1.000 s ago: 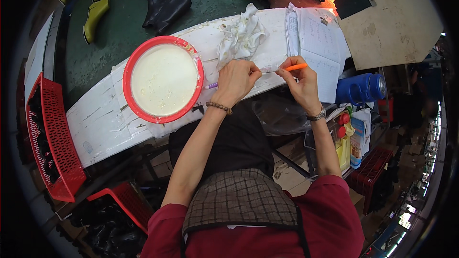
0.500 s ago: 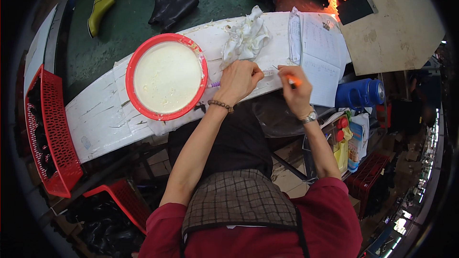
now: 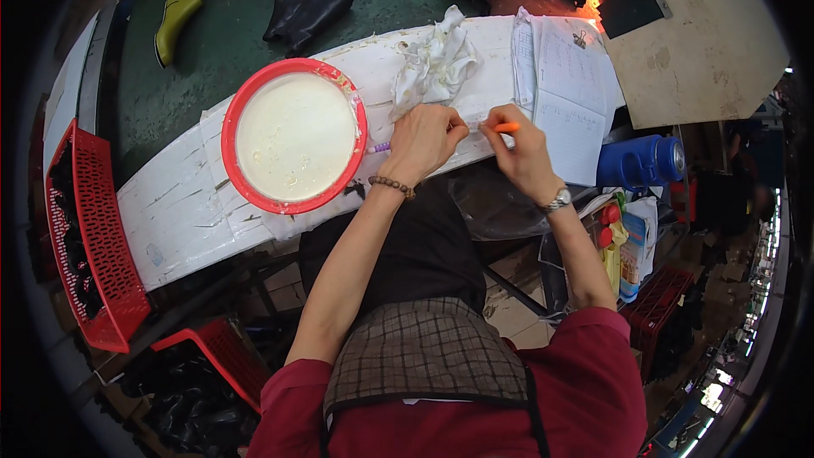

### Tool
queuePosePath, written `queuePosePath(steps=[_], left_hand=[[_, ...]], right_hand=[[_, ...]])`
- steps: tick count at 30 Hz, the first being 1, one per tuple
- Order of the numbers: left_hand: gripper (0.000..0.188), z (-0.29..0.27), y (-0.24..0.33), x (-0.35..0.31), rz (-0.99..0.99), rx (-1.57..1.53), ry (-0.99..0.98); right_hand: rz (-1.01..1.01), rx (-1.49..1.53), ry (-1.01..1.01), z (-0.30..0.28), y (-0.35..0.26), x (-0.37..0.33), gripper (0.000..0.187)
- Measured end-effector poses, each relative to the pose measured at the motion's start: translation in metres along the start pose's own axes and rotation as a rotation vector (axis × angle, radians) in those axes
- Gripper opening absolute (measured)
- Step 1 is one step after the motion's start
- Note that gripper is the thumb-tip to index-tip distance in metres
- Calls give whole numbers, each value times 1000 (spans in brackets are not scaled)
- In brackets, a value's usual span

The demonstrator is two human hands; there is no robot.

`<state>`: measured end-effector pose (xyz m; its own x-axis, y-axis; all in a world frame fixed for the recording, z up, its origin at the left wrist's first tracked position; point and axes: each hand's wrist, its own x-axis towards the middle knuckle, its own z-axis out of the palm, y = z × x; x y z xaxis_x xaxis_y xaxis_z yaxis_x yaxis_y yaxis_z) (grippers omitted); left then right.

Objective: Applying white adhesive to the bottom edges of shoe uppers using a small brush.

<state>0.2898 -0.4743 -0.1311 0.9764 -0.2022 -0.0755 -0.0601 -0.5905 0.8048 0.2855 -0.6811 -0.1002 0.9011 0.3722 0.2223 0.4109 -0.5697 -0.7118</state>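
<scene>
My left hand (image 3: 426, 140) rests on the white board, fingers curled with thumb and forefinger pinched together; whatever it pinches is hidden. A thin purple-and-white stick (image 3: 378, 148) pokes out beside that hand, towards the tub; whether the hand touches it, I cannot tell. Close by on the right, my right hand (image 3: 523, 157) is closed around a slim tool with an orange handle (image 3: 507, 127). Its tip points at the strip of board between both hands and is too small to make out. A crumpled white cloth (image 3: 441, 64) lies just beyond my left hand.
A red-rimmed tub (image 3: 363, 123) of cream-coloured liquid stands left of my hands. To the right are an open notebook (image 3: 570, 131) and a blue bottle (image 3: 640, 161). Beyond the white board, dark boots (image 3: 305, 4) and yellow boots (image 3: 178, 21) lie on a green surface. A red crate (image 3: 110, 246) stands far left.
My right hand has come slightly left, nearer to my left hand, and the orange handle has turned from slanting to nearly level. My left hand has hardly moved.
</scene>
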Motion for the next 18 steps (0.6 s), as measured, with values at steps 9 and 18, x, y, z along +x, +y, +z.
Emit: queuePosePath(steps=[9, 18], left_hand=[[20, 0, -5, 1, 43, -45, 43], [19, 1, -3, 1, -4, -48, 11]], right_hand=[[-621, -391, -26, 14, 18, -16, 32], [143, 461, 235, -1, 21, -11, 13]])
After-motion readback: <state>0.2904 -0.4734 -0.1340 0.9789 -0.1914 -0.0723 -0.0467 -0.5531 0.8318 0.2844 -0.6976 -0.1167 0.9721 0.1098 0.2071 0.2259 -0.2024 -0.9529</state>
